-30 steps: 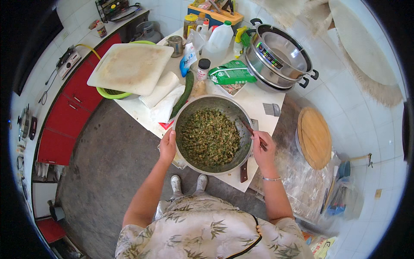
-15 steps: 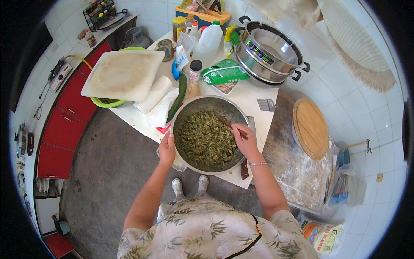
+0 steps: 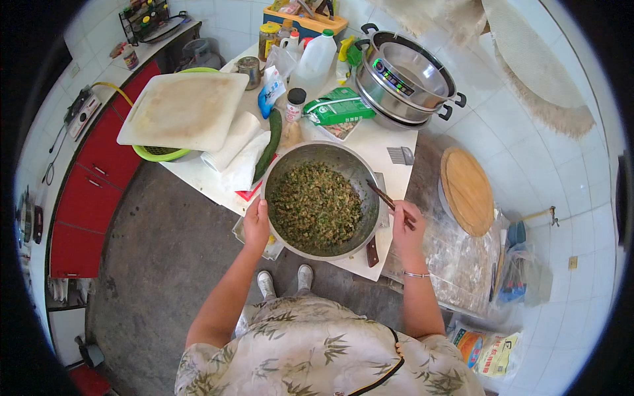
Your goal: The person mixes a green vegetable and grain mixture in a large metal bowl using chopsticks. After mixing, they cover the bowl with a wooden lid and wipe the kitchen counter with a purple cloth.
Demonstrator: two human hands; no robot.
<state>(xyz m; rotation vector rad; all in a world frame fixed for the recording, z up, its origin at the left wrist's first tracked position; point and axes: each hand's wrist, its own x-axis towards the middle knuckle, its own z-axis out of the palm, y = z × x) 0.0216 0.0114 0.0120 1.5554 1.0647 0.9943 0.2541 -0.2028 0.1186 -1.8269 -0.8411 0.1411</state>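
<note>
Left hand (image 3: 256, 223): grip closed on the left rim of the round, silver metal bowl (image 3: 354, 169), thumb uppermost. Right hand (image 3: 407, 230): grip closed around the slender, dark brown chopsticks (image 3: 381, 194), tips within the bowl's right rim. The bowl, containing a finely chopped green-and-brown mixture (image 3: 316, 204), sits at the near edge of the white, flat-topped counter (image 3: 378, 150).

A white table (image 3: 380, 140) bears a scraper (image 3: 400, 156), jug (image 3: 314, 63) and mug (image 3: 249, 74).
</note>
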